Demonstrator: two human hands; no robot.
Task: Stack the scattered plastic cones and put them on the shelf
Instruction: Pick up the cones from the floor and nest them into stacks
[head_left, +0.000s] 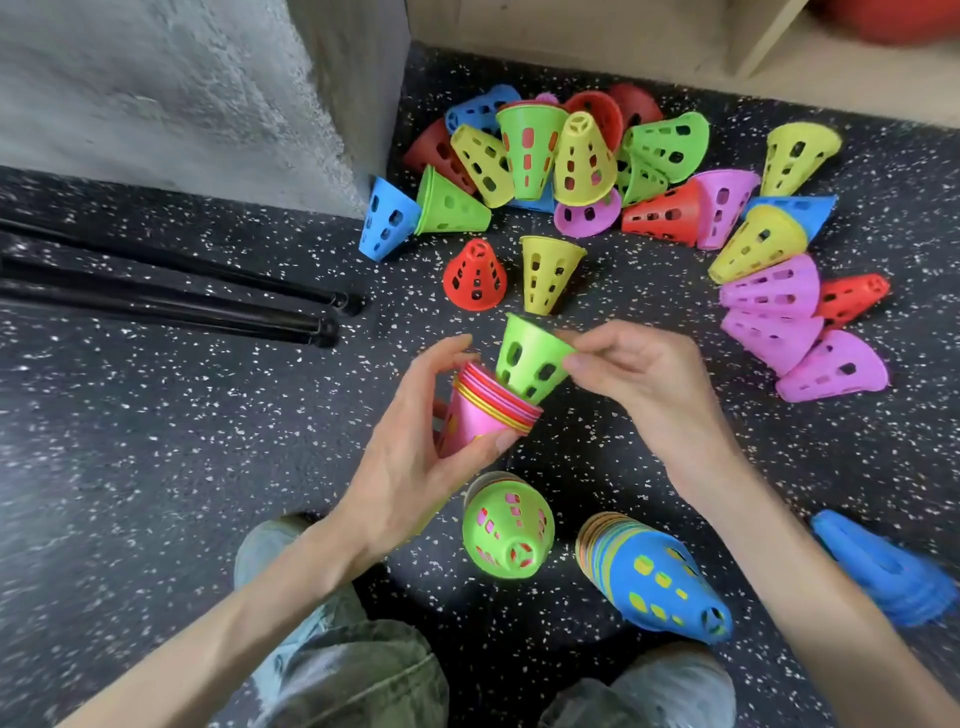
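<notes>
green cone (532, 358) pinched at its rim by right hand (628, 374), narrow end entering the pink stack (480, 410) that left hand (415, 457) grips wide end up, so it nests. lots of cones loose on floor (156, 441) w/ finished stacks (654, 571) nr knees; shelf (623, 36) ahead.

Green cone (532, 358), pink stack (475, 415), and red, yellow, blue cones on black white-speckled floor (156, 441).

Lit evenly and brightly from above, giving only soft shadows under the cones (566, 171). Bending strongly at the edges from the wide lens. Blurring slightly on the blue stack (883, 569) and the trousers (353, 670).
</notes>
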